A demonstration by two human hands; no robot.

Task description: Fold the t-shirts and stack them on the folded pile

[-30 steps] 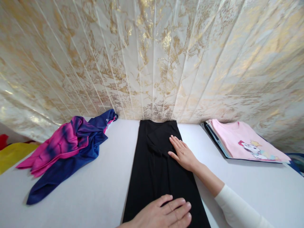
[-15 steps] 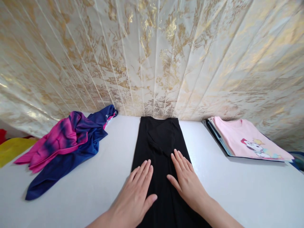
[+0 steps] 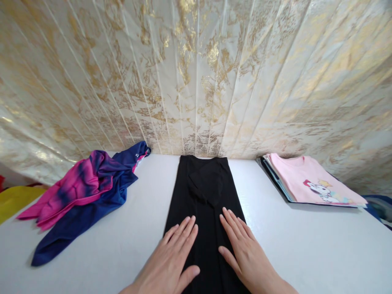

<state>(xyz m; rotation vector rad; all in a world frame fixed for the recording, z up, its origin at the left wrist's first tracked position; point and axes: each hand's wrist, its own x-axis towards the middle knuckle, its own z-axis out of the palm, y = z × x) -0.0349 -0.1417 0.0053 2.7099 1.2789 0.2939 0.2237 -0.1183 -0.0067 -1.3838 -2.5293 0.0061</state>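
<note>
Head view: black garment (image 3: 204, 183) under left hand (image 3: 172, 255) and right hand (image 3: 245, 249), each flat, unclenched.

Black garment (image 3: 204, 181), laid flat and lengthwise on white table (image 3: 143, 192), lightly creased

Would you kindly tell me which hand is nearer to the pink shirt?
Right. The right hand lies on the right side of the black garment, to the left of the pink shirt; the left hand lies farther from it, on the garment's left side.
</note>
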